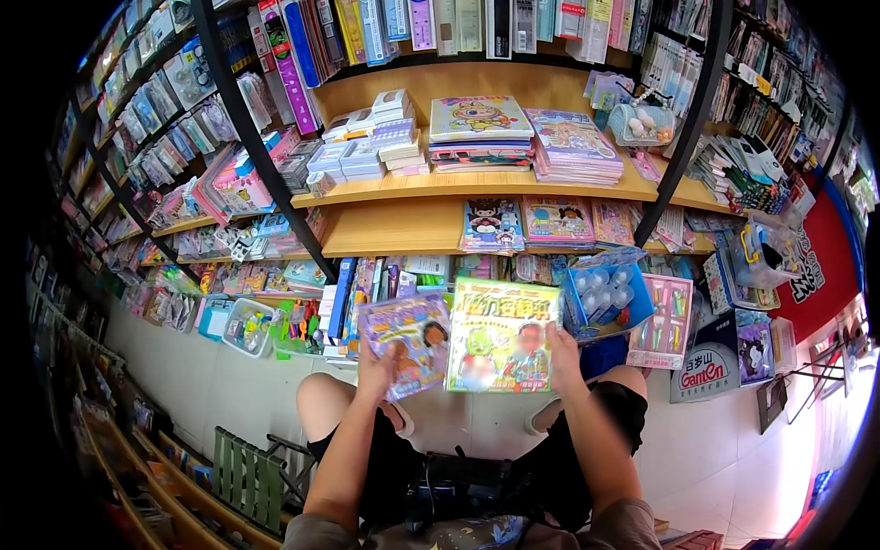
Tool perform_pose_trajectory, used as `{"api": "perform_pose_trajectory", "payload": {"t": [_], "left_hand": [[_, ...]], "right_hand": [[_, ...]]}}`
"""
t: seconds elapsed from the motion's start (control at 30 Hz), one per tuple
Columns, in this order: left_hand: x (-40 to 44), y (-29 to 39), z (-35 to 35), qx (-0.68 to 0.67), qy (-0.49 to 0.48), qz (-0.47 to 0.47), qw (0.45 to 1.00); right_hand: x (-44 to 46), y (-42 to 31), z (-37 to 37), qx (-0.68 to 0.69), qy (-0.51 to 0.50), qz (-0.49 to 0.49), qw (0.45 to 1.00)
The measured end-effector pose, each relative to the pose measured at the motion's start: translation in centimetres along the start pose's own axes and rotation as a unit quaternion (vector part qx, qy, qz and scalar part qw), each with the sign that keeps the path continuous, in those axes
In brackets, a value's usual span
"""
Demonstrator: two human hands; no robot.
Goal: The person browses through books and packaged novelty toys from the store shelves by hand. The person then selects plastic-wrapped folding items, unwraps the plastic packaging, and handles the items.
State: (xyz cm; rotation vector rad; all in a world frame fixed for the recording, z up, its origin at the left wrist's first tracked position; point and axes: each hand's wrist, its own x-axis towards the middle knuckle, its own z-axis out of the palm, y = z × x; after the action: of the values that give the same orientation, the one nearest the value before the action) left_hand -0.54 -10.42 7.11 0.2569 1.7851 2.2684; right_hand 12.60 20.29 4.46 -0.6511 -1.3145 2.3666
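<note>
My left hand [373, 370] is closed on a purple cartoon booklet [418, 341], gripping its left edge and tilting it slightly. A green-and-yellow cartoon booklet [490, 332] is in my right hand [565, 359], fingers closed on its right edge. Both covers face up toward me, side by side above my knees, their inner edges close together. The fingers under the booklets are hidden. Beyond them, the lower wooden shelf [390, 229] carries more cartoon booklets [556, 221] on its right part.
On the upper shelf are white boxes [357, 160] and a booklet stack [481, 124]. A blue bin [605, 298] of clear capsules and a pink boxed set [660, 319] stand right, near a Ganten carton [708, 362]. At left are a clear tub [247, 327] and a green folding stool [247, 478].
</note>
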Motion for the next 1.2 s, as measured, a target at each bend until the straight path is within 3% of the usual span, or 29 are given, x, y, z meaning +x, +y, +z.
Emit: {"api": "perform_pose_trajectory", "payload": {"t": [0.13,0.2,0.23,0.3,0.33,0.43,0.47,0.53,0.6,0.63,0.67,0.77,0.8,0.93,1.07,1.17,1.2], "left_hand": [[-1.2,0.4,2.7,0.164,-0.088,0.073,0.98],[-0.5,-2.8,2.0,0.216,-0.132,0.065,0.965],[-0.2,-3.6,1.6,0.193,-0.177,-0.005,0.965],[-0.2,-4.4,2.1,0.111,-0.158,-0.128,0.973],[-0.3,-4.4,2.5,0.068,-0.148,-0.188,0.969],[0.2,-3.3,3.4,-0.049,-0.078,-0.274,0.957],[-0.5,-1.9,4.4,-0.196,-0.047,-0.293,0.935],[-0.7,-0.9,5.0,-0.136,-0.088,-0.286,0.945],[-0.8,-1.7,5.3,-0.042,-0.093,-0.268,0.958],[-0.8,-1.9,5.5,-0.062,-0.092,-0.266,0.958],[-1.0,-2.1,5.6,-0.082,-0.091,-0.264,0.957],[-1.0,-2.5,5.5,-0.103,-0.099,-0.252,0.957],[-0.8,-2.8,5.4,-0.103,-0.104,-0.257,0.955],[-0.9,-2.7,5.7,-0.097,-0.072,-0.205,0.971],[-0.9,-2.4,5.6,-0.122,-0.075,-0.207,0.968],[-0.6,-2.7,5.6,-0.116,-0.096,-0.185,0.971],[-0.7,-2.5,5.7,-0.103,-0.099,-0.173,0.974]], "right_hand": [[-0.9,1.8,1.8,-0.059,-0.032,0.022,0.997],[-1.4,2.0,3.0,-0.085,-0.044,0.028,0.995],[-1.4,2.2,3.2,-0.117,-0.045,0.018,0.992],[-1.4,2.7,3.7,-0.181,-0.048,0.0,0.982],[-1.4,2.8,4.0,-0.254,-0.015,-0.094,0.962],[-2.1,2.0,5.1,-0.417,0.059,-0.116,0.9],[-2.5,1.5,5.8,-0.457,0.078,-0.1,0.88],[-3.3,0.6,7.8,-0.535,0.113,-0.068,0.835],[-3.1,2.6,8.5,-0.636,0.128,-0.179,0.74],[-3.2,3.6,8.9,-0.678,0.133,-0.234,0.684],[-3.8,4.3,9.1,-0.667,0.082,-0.243,0.699],[-4.4,6.0,10.7,-0.716,0.042,-0.278,0.639],[-4.7,5.7,11.3,-0.705,-0.022,-0.241,0.666],[-7.2,5.2,14.9,-0.718,-0.146,-0.31,0.606],[-5.9,3.7,14.9,-0.714,-0.182,-0.331,0.59],[-3.4,2.2,14.5,-0.737,-0.121,-0.348,0.566],[-2.2,1.8,14.0,-0.724,-0.089,-0.35,0.588]]}}
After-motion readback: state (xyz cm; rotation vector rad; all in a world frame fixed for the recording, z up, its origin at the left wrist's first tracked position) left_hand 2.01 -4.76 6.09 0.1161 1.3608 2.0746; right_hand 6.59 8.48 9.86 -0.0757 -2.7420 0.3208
